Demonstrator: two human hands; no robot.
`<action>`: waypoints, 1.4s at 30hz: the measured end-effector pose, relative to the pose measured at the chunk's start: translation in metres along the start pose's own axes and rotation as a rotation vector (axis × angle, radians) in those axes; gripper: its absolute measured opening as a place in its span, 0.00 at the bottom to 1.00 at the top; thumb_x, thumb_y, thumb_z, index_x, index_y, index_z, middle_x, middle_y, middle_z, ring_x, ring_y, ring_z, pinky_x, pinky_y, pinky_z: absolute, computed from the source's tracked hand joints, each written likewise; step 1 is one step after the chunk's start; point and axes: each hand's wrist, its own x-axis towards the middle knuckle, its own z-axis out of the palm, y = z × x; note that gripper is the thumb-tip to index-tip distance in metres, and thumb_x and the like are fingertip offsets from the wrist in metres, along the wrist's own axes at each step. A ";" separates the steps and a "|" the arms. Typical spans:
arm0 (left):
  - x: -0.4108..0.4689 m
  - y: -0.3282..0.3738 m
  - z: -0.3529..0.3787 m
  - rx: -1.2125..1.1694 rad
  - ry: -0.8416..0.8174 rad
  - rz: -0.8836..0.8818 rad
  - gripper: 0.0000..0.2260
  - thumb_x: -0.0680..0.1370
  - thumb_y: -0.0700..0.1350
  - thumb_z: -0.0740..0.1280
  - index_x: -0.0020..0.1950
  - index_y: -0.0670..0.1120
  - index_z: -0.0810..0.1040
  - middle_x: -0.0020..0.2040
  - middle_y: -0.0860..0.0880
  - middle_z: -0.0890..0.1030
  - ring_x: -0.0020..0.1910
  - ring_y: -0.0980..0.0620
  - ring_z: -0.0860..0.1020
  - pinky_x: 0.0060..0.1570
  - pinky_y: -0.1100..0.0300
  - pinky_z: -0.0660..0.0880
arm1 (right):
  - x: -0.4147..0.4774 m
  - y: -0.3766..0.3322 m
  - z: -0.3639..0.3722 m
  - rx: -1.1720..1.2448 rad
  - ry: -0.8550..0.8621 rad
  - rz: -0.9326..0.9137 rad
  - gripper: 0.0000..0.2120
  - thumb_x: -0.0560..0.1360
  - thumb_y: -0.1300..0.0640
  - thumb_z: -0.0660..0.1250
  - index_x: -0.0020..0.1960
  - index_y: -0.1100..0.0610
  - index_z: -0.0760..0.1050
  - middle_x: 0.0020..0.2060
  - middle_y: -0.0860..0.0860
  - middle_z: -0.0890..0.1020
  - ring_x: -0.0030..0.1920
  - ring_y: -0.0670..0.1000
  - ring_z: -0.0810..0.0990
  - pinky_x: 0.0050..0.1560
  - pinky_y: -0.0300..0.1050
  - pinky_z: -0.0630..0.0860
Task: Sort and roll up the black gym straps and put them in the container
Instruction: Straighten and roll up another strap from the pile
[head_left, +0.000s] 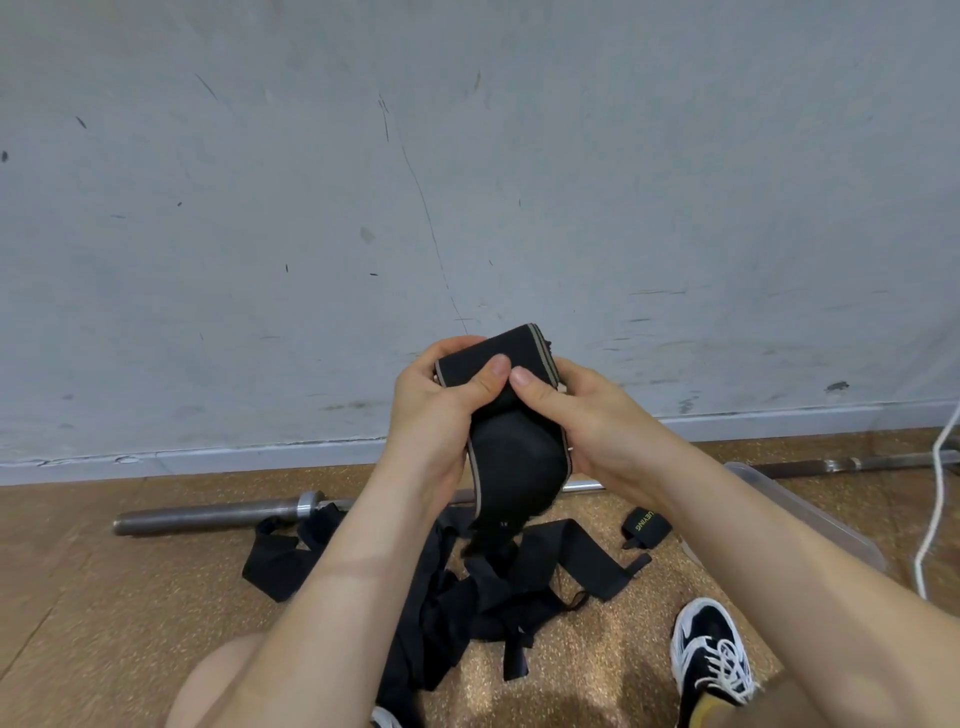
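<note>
1. Beige-edged strap (511, 457): a black strap held in the air between the two hands, in front of the wall and above the floor pile. Its upper part is wound into a thick roll, and a loose tail hangs from the roll toward the pile. The rolling looks to be partly done.
2. Left hand (441, 410): the fingers curl round the far side of the roll. The thumb (491, 376) presses flat on the near face, so the grip is closed on the strap.
3. Right hand (587, 415): the fingers wrap the roll's right edge. The thumb (535, 387) lies on the near face just beside the left thumb, and this grip is also closed on the strap.
4. Loose black straps (467, 592): a tangled, unrolled heap on the cork-coloured floor (104, 597), below the hands. By the look of it, most of the sorting and rolling is yet to be done.
5. Small wrist wrap (645, 527): lies apart, to the right of the heap. It looks folded or rolled and is not in the container.
6. Clear container (821, 514): on the floor at right, partly hidden by the right forearm. No strap shows in the visible part.
7. Barbell (208, 517): lies along the base of the wall, behind the heap.
</note>
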 end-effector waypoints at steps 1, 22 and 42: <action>0.000 0.000 0.000 0.006 0.011 0.019 0.11 0.73 0.35 0.73 0.53 0.44 0.79 0.41 0.46 0.85 0.42 0.47 0.84 0.41 0.53 0.82 | 0.001 0.002 0.000 0.023 -0.030 -0.007 0.13 0.80 0.53 0.66 0.63 0.56 0.76 0.51 0.55 0.86 0.51 0.54 0.86 0.47 0.46 0.82; -0.005 0.001 -0.006 0.338 -0.429 0.120 0.17 0.74 0.39 0.73 0.57 0.54 0.73 0.51 0.50 0.81 0.48 0.54 0.81 0.47 0.56 0.79 | -0.005 -0.007 0.005 0.347 0.070 0.069 0.18 0.78 0.51 0.68 0.62 0.62 0.78 0.53 0.61 0.85 0.50 0.58 0.85 0.50 0.52 0.83; -0.012 0.008 -0.004 0.179 -0.269 -0.160 0.34 0.70 0.46 0.74 0.72 0.59 0.63 0.55 0.42 0.84 0.39 0.45 0.84 0.38 0.57 0.80 | 0.003 -0.027 -0.017 0.281 0.316 -0.138 0.03 0.80 0.58 0.66 0.52 0.53 0.73 0.42 0.49 0.80 0.35 0.46 0.82 0.33 0.42 0.79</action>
